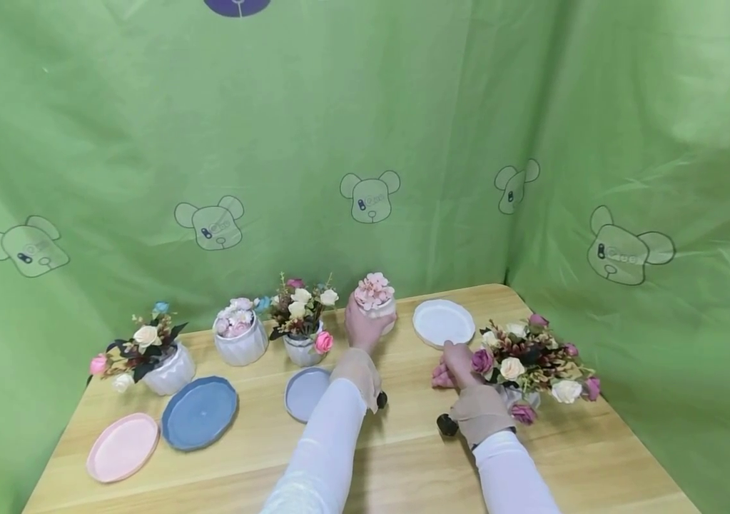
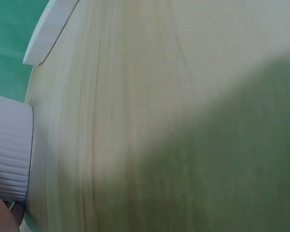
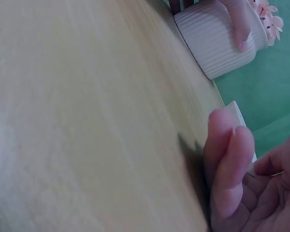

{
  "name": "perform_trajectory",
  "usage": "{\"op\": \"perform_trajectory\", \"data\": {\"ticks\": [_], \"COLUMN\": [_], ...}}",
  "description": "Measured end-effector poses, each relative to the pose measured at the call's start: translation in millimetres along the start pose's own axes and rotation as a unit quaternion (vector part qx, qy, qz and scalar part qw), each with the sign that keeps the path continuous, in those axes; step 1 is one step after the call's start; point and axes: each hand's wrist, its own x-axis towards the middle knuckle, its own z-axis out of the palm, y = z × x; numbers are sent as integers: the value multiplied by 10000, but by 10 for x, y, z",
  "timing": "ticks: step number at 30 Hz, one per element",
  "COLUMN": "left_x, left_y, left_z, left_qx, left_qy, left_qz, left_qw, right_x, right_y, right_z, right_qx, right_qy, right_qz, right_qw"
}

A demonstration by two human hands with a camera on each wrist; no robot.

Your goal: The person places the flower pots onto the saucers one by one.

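Writing first: on the green curtain, 5 outlined bear heads are showing, each carrying a small dark emblem beside pale lettering; the lettering is staying too faint for you to read with certainty. The visible side of the white pot is showing you only plain ribbing.

Your left hand is gripping that pot, fingers curling round its wall. It is standing upright near the far edge of the wooden table, left of the white plate. Whether its base is touching the wood, you cannot tell. Fine ribs are running up the sides to a narrower collar, and a tight cluster of pale pink blossoms with darker centres is filling the mouth.

Your right hand is lying at the plate's near rim, 2 fingers bending side by side; you cannot tell whether it is pinching the rim. Mixed roses are spreading just to its right.
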Motion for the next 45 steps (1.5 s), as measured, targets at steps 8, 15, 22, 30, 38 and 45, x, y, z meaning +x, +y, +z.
{"op": "perform_trajectory", "data": {"ticks": [8,15,22,30,38,45], "left_x": [-33,-51,-15,-64,-152,-210], "left_y": [46,142,277,443,553,645], "left_z": [-55,-75,-80,-17,131,267], "left_qx": [-85,-95,-136,-137,-181,-283], "left_qy": [177,2,106,-18,-225,-361], "left_qz": [-2,-39,246,658,720,715], "left_qw": [9998,9999,9995,9977,9970,9964], "right_x": [12,-21,-11,-18,-50,-34], "right_y": [-7,-15,-32,-15,-19,-21], "right_z": [27,8,9,16,12,10], "right_qx": [-112,-45,-89,33,-132,-109], "right_qy": [62,94,35,-5,-36,-63], "right_qz": [-77,-58,-74,-59,-122,-87], "right_qw": [9999,9999,9999,10000,9998,9999]}}
